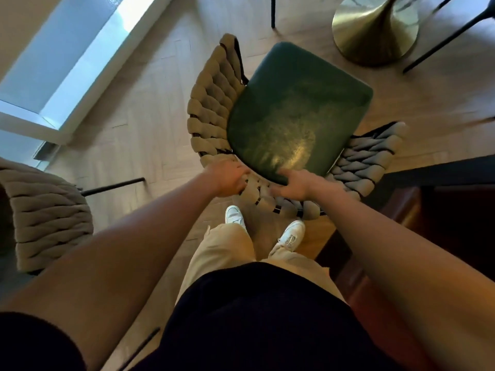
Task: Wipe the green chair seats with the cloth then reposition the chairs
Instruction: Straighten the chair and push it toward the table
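Both hands grip the woven beige backrest [214, 124] of the green-seated chair [297, 111] on the wooden floor [139, 124]: left hand [230, 180] and right hand [297, 184], fingers curled over it. No cloth shows; repositioning seems underway, toward the brass table base [375, 30].

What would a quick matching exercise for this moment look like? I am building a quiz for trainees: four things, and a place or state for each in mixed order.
Things:
1. left hand
2. green seat
3. gold table base
4. second woven chair

Places or states:
A. at the frame's left edge
B. bare, nothing lying on it
C. grips the woven chair back
D. on the floor, upper right

Pairs: 1-C, 2-B, 3-D, 4-A
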`<state>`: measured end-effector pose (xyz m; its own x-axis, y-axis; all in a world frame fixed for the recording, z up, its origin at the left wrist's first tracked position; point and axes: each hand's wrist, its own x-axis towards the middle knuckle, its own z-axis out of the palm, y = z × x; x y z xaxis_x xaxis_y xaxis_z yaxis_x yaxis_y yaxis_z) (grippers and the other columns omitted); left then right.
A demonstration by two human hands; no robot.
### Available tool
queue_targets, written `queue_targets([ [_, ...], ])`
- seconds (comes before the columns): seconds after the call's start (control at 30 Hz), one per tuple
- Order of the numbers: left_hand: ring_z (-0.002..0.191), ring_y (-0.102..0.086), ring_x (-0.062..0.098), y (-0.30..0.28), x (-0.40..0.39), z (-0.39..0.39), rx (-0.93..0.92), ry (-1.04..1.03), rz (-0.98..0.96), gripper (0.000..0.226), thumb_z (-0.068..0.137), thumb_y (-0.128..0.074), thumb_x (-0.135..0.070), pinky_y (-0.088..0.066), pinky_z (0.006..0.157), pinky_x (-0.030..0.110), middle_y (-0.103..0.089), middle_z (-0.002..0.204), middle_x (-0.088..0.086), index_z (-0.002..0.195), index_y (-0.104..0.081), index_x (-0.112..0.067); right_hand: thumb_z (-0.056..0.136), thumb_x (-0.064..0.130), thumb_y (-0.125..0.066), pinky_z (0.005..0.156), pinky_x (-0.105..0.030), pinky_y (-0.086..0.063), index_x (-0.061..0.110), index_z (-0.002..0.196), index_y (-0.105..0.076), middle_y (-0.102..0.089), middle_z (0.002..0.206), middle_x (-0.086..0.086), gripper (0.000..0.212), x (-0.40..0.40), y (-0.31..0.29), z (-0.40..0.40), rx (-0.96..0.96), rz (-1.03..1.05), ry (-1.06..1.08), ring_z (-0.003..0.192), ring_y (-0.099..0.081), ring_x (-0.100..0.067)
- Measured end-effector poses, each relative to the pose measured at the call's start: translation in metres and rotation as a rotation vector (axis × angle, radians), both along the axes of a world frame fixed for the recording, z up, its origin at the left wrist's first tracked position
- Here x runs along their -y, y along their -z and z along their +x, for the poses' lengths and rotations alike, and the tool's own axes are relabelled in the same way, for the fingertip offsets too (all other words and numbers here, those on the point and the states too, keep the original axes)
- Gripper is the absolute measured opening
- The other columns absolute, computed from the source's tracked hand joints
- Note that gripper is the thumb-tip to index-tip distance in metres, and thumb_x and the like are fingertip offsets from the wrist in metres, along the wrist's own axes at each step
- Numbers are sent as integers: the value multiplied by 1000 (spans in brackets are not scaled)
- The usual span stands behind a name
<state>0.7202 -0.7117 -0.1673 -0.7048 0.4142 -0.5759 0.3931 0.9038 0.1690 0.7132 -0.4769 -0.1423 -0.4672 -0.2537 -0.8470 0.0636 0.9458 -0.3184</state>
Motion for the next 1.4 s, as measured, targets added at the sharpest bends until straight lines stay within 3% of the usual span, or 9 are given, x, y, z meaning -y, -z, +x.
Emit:
queue_targets([
  [0.17,124,-54,21,0,5,2,92,147,39,52,99,-36,-62,-49,103,44,-58,139,0,136,-56,-30,72,82,-55,106,-48,-45,35,152,-35,-50,149,-7,96,17,1,40,4,11,76,132,-49,-31],
  [0.33,132,-51,24,0,16,-7,109,325,39,61,98,-38,-68,-44,110,44,-52,147,1,145,-49,-29,64,81,-52,100,-50,-48,33,139,-47,-60,131,-2,90,40,16,66,-97,-3,210,124,-54,-29],
  [0.5,129,-53,26,16,27,-9,78,415,26,59,94,-64,-48,-47,108,45,-55,144,2,146,-47,-28,84,55,-63,106,-47,-39,24,129,-56,-57,132,-5,56,68,29,85,-231,96,238,127,-46,-29],
  [0.73,108,-60,24,44,20,0,-37,416,-33,43,87,-72,-25,-53,95,44,-65,121,4,128,-57,-23,92,37,-66,121,-49,-22,24,134,-52,-56,137,-3,47,84,45,101,-432,189,185,135,-43,-26],
  [0.8,98,-62,21,47,15,-1,-26,411,-28,34,91,-71,-22,-56,88,38,-66,114,4,123,-60,-20,93,37,-65,116,-48,-31,23,133,-53,-58,135,-3,44,84,45,97,-438,189,168,131,-48,-26],
  [0.87,90,-61,19,48,14,-2,-13,429,-33,29,93,-68,-21,-57,82,34,-66,109,4,121,-62,-19,95,34,-64,98,-42,-47,23,129,-55,-62,125,-3,37,83,42,92,-419,177,160,113,-58,-24],
  [0.93,92,-60,18,45,16,-2,11,407,-17,29,93,-67,-19,-56,82,32,-66,110,4,122,-62,-20,96,31,-63,86,-37,-51,23,125,-57,-63,115,-3,31,82,35,88,-374,148,164,99,-60,-22],
  [1.07,100,-61,20,32,14,-12,34,382,5,32,93,-67,-18,-56,89,36,-65,115,5,125,-62,-20,95,32,-62,84,-36,-51,23,122,-58,-65,110,-3,29,74,20,76,-368,109,128,95,-61,-22],
  [1.4,94,-62,17,10,-9,-60,28,367,6,30,94,-67,-22,-57,89,37,-66,109,3,124,-62,-24,91,31,-66,85,-37,-54,23,127,-58,-67,105,-2,38,49,2,32,-400,55,121,91,-64,-21],
])
